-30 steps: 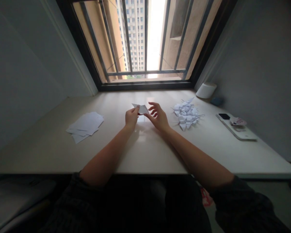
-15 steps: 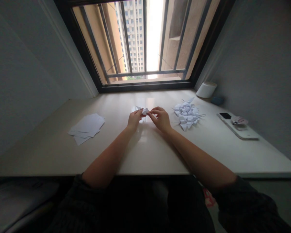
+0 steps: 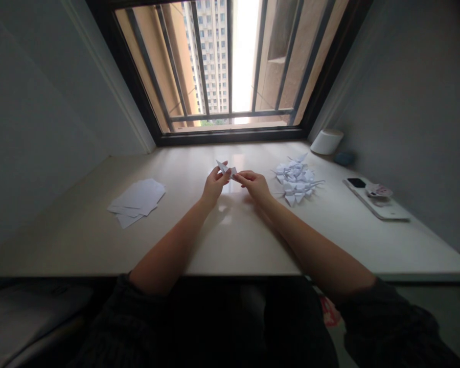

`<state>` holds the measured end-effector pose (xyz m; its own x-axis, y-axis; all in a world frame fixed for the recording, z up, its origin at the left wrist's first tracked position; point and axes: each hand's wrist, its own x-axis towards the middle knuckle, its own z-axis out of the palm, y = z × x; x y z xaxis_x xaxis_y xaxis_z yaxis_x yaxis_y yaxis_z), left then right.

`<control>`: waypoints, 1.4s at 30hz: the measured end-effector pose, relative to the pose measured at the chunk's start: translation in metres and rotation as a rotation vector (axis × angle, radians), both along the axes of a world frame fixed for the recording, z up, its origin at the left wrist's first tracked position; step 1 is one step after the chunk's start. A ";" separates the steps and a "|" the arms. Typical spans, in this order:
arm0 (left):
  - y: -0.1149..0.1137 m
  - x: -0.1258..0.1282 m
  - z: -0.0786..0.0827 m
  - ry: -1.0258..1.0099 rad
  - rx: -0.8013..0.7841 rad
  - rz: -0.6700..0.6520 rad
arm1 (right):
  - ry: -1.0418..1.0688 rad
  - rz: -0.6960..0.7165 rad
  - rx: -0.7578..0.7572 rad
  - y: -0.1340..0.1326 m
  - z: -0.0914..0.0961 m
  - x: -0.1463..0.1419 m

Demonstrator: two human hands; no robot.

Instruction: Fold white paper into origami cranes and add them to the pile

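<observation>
A small piece of folded white paper (image 3: 222, 166) with a pointed tip is held between both my hands, above the middle of the white table. My left hand (image 3: 213, 185) pinches it from the left, and its point sticks up past the fingers. From the right, the thumb and fingertips of my right hand (image 3: 254, 183) close on its other end. Part of the paper is hidden by the fingers. To the right lies a pile of folded paper cranes (image 3: 296, 179), and to the left a loose stack of white paper sheets (image 3: 138, 201).
The white table (image 3: 230, 245) meets a barred window (image 3: 230, 137) at the back. At the right wall stand a white cylindrical object (image 3: 326, 142) and a blue-grey item (image 3: 344, 159). Near them lies a phone-like white slab (image 3: 391, 212) with a round grip.
The folded paper has tilted, with its pointed tip now higher. My right fingers have drawn together around its right end, and my left fingers have shifted slightly upward.
</observation>
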<state>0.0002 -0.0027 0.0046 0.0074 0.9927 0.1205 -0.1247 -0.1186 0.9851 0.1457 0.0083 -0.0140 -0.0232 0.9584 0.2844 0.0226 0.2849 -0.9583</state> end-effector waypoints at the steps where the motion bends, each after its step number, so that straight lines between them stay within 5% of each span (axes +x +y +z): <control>1: 0.000 0.000 0.000 -0.007 0.003 -0.003 | 0.018 0.013 -0.022 -0.001 0.001 0.000; 25: -0.001 -0.006 0.006 0.197 -0.063 0.028 | 0.101 -0.026 -0.027 0.001 0.002 -0.001; 33: -0.001 -0.005 0.009 0.156 -0.146 -0.035 | -0.008 -0.140 0.116 -0.001 0.006 -0.001; 42: 0.001 -0.004 0.008 0.054 -0.251 -0.032 | -0.078 -0.117 0.197 -0.008 0.008 0.000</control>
